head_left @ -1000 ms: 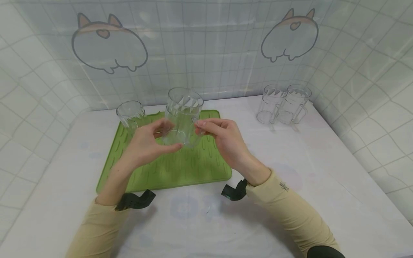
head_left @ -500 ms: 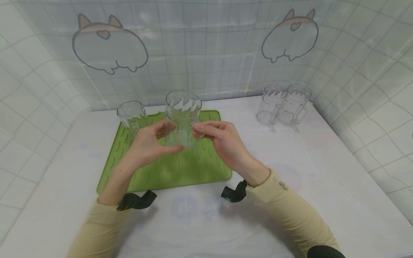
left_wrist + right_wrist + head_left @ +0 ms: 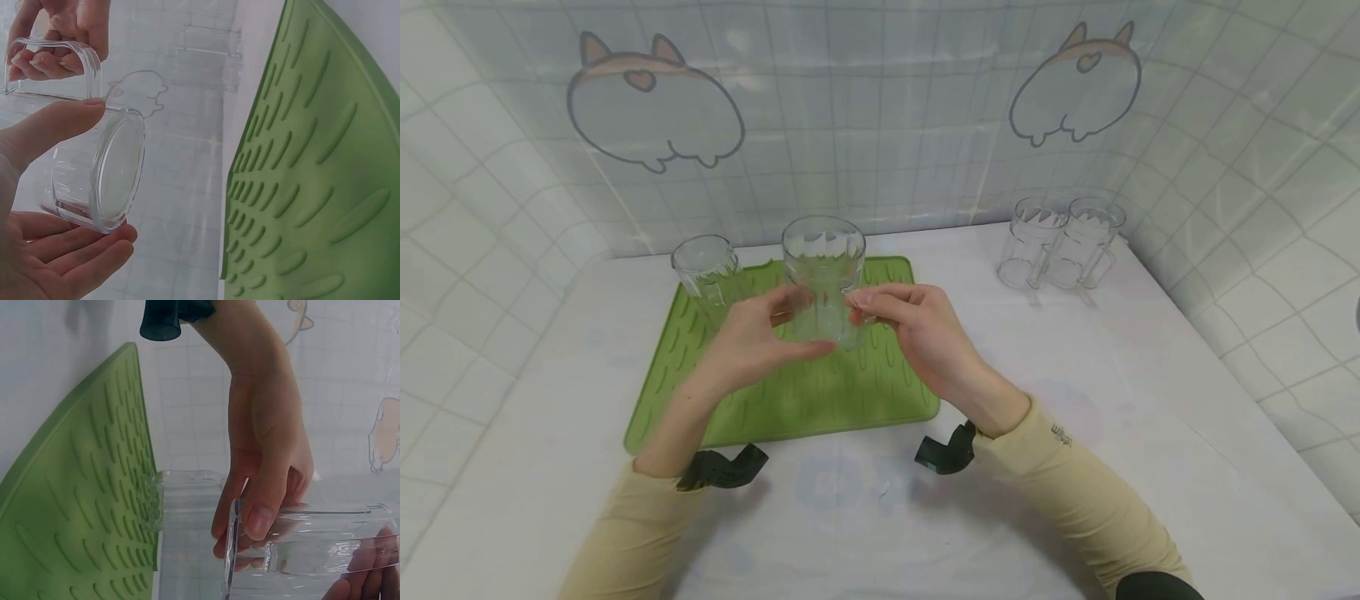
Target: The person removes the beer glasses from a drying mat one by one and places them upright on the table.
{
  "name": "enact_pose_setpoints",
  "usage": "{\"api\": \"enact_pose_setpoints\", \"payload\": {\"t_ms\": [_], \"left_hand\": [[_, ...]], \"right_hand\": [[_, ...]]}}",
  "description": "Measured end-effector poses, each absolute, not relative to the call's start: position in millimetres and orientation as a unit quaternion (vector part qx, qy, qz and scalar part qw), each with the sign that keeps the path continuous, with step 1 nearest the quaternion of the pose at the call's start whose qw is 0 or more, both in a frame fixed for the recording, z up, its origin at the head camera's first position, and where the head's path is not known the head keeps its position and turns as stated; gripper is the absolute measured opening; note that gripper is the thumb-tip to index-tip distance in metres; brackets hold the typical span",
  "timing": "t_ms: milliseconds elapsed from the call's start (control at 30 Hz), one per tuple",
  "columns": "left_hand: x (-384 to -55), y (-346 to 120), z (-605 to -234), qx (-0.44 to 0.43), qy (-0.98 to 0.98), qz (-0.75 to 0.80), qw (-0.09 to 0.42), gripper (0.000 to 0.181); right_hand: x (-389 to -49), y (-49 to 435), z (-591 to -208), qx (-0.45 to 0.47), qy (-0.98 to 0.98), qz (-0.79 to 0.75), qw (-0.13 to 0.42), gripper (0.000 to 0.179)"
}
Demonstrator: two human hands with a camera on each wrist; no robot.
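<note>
In the head view, a clear glass mug (image 3: 824, 260) is held upright over a green ridged mat (image 3: 760, 412). My left hand (image 3: 748, 337) holds its lower part from the left. The left wrist view shows that thumb (image 3: 69, 122) on one side of the mug (image 3: 94, 165), near its base, and the fingers on the opposite side. My right hand (image 3: 921, 329) pinches the handle with thumb and fingers; in the right wrist view its fingertips (image 3: 375, 559) show at the lower right. The base appears raised off the mat.
Another glass mug (image 3: 706, 271) stands on the mat's back left, partly behind my left hand. Two more glass mugs, one (image 3: 1030, 242) close beside the other (image 3: 1082, 242), stand at the back right of the white-covered table (image 3: 1075, 400). A tile-patterned wall covering (image 3: 880, 125) rises behind.
The held mug has come down a little and shifted slightly left, its rim now lower in the head view. Both hands keep their hold. The other mugs have not moved.
</note>
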State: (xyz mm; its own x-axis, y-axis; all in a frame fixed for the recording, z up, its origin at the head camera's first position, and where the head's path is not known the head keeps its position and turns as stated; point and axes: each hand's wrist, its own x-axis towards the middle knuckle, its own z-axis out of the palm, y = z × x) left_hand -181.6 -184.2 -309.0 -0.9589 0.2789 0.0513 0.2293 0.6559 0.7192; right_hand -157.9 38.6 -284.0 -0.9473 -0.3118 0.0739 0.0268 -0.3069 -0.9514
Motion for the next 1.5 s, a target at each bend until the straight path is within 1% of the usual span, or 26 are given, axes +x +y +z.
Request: {"api": "enact_pose_setpoints", "payload": {"t_ms": [133, 367, 600, 667, 733, 900, 1000, 1267, 1500], "left_hand": [[-182, -183, -312, 0.147, 0.906, 0.396, 0.038, 0.082], [-182, -183, -315, 0.17, 0.897, 0.404, 0.057, 0.078], [-181, -188, -320, 0.172, 0.896, 0.404, 0.071, 0.085], [-180, -191, -322, 0.174, 0.891, 0.415, 0.066, 0.082], [-179, -195, -324, 0.178, 0.883, 0.43, 0.057, 0.075], [-175, -206, -324, 0.181, 0.871, 0.456, 0.007, 0.049], [-173, -214, -322, 0.178, 0.869, 0.461, -0.017, 0.042], [-166, -239, -317, 0.139, 0.889, 0.434, -0.036, 0.034], [-164, -266, -322, 0.108, 0.897, 0.426, -0.054, 0.03]], "right_hand": [[-158, 39, -284, -0.119, 0.586, -0.795, 0.107, 0.012], [-157, 38, -285, -0.101, 0.603, -0.783, 0.111, 0.014], [-155, 42, -289, -0.078, 0.608, -0.781, 0.121, 0.015], [-154, 45, -290, -0.079, 0.61, -0.779, 0.12, 0.016], [-153, 48, -291, -0.079, 0.615, -0.776, 0.119, 0.017], [-153, 60, -295, -0.084, 0.628, -0.767, 0.102, 0.021], [-153, 68, -298, -0.088, 0.635, -0.763, 0.088, 0.023], [-155, 91, -307, -0.08, 0.646, -0.756, 0.067, 0.025], [-157, 115, -313, -0.08, 0.643, -0.761, 0.041, 0.022]]}}
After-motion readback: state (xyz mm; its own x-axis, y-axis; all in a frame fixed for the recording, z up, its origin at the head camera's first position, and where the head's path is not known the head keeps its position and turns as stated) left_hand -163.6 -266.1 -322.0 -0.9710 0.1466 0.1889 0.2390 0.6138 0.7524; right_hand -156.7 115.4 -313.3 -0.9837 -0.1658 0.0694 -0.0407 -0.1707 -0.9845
